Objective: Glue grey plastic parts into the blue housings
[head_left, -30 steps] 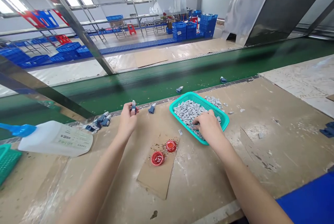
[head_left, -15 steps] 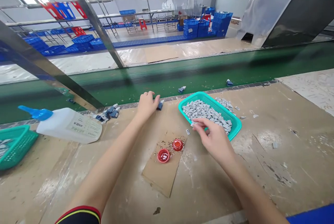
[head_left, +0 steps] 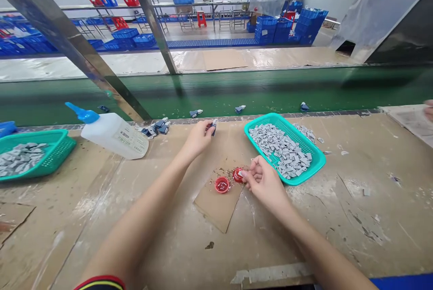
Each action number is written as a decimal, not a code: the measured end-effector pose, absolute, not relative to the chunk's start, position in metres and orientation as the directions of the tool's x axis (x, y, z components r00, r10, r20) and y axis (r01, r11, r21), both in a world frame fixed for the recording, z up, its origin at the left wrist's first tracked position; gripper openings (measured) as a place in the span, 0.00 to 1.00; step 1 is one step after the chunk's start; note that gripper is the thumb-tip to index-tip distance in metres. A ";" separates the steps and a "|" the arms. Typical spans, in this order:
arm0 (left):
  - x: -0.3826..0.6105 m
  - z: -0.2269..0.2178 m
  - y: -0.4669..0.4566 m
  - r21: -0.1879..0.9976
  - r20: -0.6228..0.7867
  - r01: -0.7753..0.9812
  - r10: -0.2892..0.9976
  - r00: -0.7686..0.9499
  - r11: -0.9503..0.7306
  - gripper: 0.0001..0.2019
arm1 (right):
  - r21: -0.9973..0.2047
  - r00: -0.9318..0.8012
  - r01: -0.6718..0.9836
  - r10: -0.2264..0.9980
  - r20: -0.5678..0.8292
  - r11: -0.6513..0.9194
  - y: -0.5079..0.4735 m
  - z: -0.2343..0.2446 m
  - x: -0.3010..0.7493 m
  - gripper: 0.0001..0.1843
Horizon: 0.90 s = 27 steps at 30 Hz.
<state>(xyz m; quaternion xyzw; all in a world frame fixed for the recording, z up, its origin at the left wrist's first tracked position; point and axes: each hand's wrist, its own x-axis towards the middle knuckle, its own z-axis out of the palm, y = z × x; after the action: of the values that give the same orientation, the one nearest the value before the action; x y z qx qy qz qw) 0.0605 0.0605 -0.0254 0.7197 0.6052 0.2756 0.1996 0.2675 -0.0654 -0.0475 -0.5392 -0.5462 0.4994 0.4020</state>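
My left hand (head_left: 200,137) pinches a small dark-blue and grey plastic part (head_left: 213,128) near the belt-side edge of the table. My right hand (head_left: 262,181) has a small light-grey plastic piece (head_left: 241,173) between thumb and fingertips, at the right-hand red cap (head_left: 237,175); whether they touch I cannot tell. Beside it, another red cap (head_left: 222,185) contains shiny liquid. Both caps stand on a cardboard piece (head_left: 219,209) spotted with drips. Just beyond my right hand, a green basket (head_left: 318,163) contains many similar grey pieces.
A white bottle (head_left: 118,136) with a blue nozzle leans at left, next to a pile of blue-grey parts (head_left: 158,127). Another green basket (head_left: 62,150) is farther left. Several parts lie on the green belt (head_left: 216,91). Another person's hand (head_left: 429,110) shows at the right edge.
My right hand has moved from the green basket to the red cap with a grey piece. My left hand has lifted the blue-grey part off the table edge. The view has shifted left.
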 end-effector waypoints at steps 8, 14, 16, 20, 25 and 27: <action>0.061 -0.015 -0.024 0.999 0.051 -0.009 0.993 -0.111 -0.052 0.17 | -0.983 -0.110 0.146 0.986 -0.124 -0.108 -0.062 -0.055 0.266 0.21; 0.073 -0.016 -0.046 0.985 -0.069 -0.167 0.993 -0.091 0.053 0.17 | -0.988 -0.135 -0.042 0.981 -0.140 -0.147 -0.063 -0.030 0.272 0.25; 0.079 -0.016 -0.049 0.981 -0.095 -0.171 0.995 -0.042 0.087 0.17 | -0.987 -0.119 -0.113 0.988 -0.099 -0.112 -0.066 -0.020 0.274 0.24; 0.091 -0.016 -0.055 0.980 -0.126 -0.155 0.992 0.020 0.128 0.16 | -0.975 -0.131 -0.203 0.989 -0.062 -0.088 -0.071 -0.007 0.272 0.24; 0.099 -0.012 -0.060 0.975 -0.155 -0.157 0.987 0.036 0.158 0.15 | -0.974 -0.167 -0.198 0.983 -0.082 -0.115 -0.070 -0.008 0.266 0.24; 0.100 -0.010 -0.061 0.971 -0.163 -0.170 0.985 0.050 0.169 0.14 | -0.975 -0.181 -0.182 0.979 -0.095 -0.128 -0.069 -0.009 0.266 0.24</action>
<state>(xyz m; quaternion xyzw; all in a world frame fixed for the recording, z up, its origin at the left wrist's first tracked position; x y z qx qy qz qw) 0.1000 -0.0611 -0.0100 0.4196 0.4856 0.4892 0.5906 0.2657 -0.0690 -0.0094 -0.4318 -0.4613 0.6144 0.4725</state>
